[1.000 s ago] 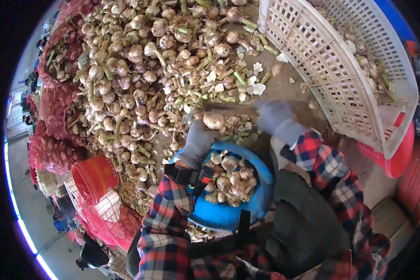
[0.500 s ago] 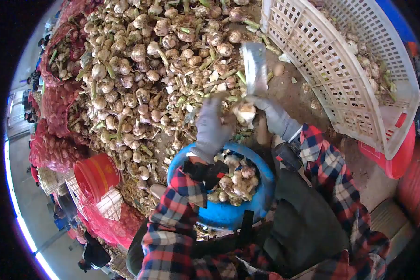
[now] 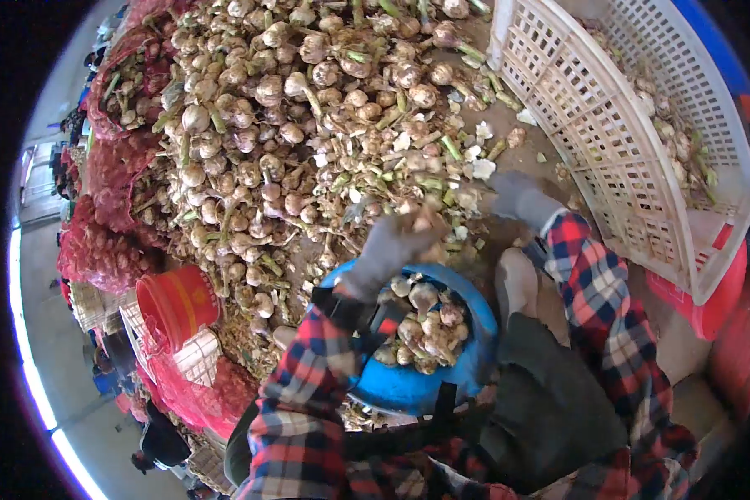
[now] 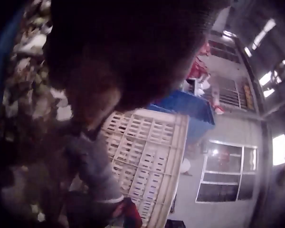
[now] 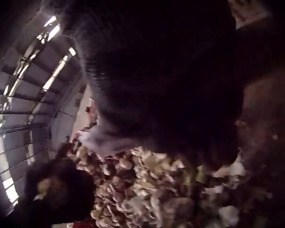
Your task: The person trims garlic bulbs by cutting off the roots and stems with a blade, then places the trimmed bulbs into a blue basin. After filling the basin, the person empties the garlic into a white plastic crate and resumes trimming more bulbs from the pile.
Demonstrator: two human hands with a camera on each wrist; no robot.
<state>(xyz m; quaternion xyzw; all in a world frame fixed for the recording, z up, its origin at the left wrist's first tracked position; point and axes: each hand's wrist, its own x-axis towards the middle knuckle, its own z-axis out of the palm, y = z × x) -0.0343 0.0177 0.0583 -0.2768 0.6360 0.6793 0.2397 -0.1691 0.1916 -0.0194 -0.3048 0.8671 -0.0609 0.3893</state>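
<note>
My left hand (image 3: 389, 252), in a grey glove, grips a garlic bulb (image 3: 425, 222) above the front rim of a blue basin (image 3: 404, 392). Trimmed garlic bulbs (image 3: 429, 329) fill the middle of that basin. To the right, my gloved right hand (image 3: 521, 200) is curled and blurred by motion, beside the white crate. The wide-bladed knife it held half a second ago does not show distinctly now; blur and the hand hide it. In the left wrist view the right hand (image 4: 95, 166) appears beyond the dark left glove. The right wrist view is mostly dark glove.
A large heap of garlic (image 3: 267, 125) with stalks spreads ahead. Pale trimmings (image 3: 479, 162) lie near the right hand. The white slatted crate (image 3: 592, 125) leans at right over a red tub (image 3: 712, 292). At left stand a red bucket (image 3: 175, 304) and red mesh sacks (image 3: 104, 242).
The hands came together at a garlic bulb with the knife blade upright, then parted. The right hand has swung away to the right; the left stays over the basin with a bulb.
</note>
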